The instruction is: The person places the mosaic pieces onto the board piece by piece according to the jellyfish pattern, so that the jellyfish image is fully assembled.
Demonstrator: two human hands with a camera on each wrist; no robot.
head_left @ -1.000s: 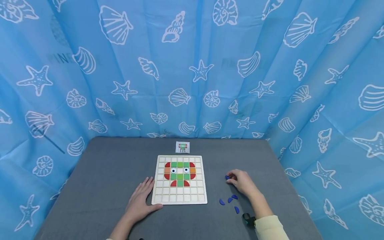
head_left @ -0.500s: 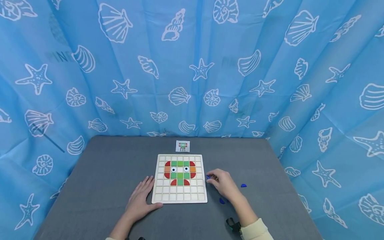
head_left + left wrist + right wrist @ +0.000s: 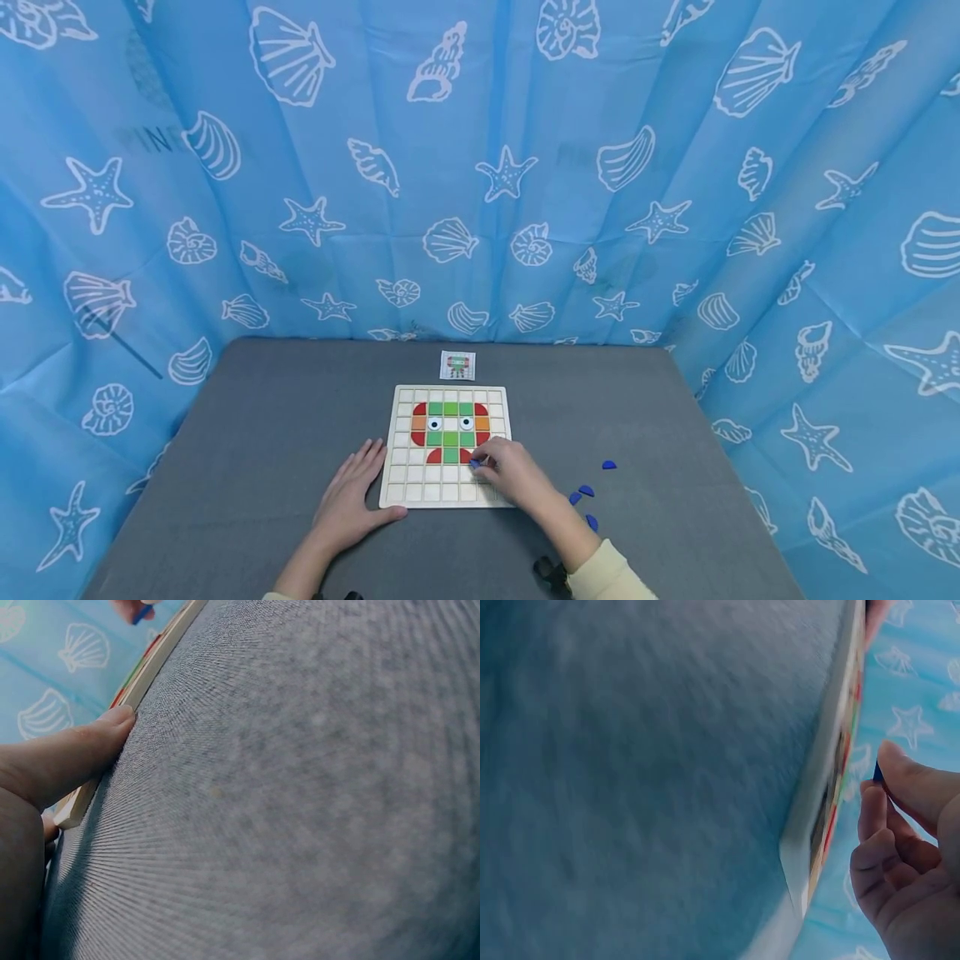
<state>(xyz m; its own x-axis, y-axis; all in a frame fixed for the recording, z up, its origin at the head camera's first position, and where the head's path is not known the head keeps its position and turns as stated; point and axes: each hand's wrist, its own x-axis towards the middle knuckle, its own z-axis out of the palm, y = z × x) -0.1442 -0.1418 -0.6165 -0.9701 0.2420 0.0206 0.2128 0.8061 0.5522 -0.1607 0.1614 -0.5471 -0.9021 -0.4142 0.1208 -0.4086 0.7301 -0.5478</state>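
A pale wooden grid board [image 3: 416,493] lies on the table, with red, green and orange tiles set in it and two eye tiles near the top. My left hand [image 3: 350,506] rests at the board's left side, fingers straight along that edge. Its thumb lies at the near left corner and, in the left wrist view, touches the board's side. My right hand [image 3: 517,475] is over the board's right half and pinches a small blue half-round tile [image 3: 475,463] between thumb and fingertip. That tile overlaps the lower right red tile in the head view.
Several more blue half-round tiles [image 3: 609,465] lie on the grey table [image 3: 300,400] right of the board, near my right forearm. A small card [image 3: 457,366] with a printed tile figure lies behind the board. A blue shell-patterned curtain [image 3: 495,250] hangs around the table.
My right hand has carried the blue half-round tile leftward from the table at right, across the board's right edge, to above the grid. The left hand has stayed at the board's edge.
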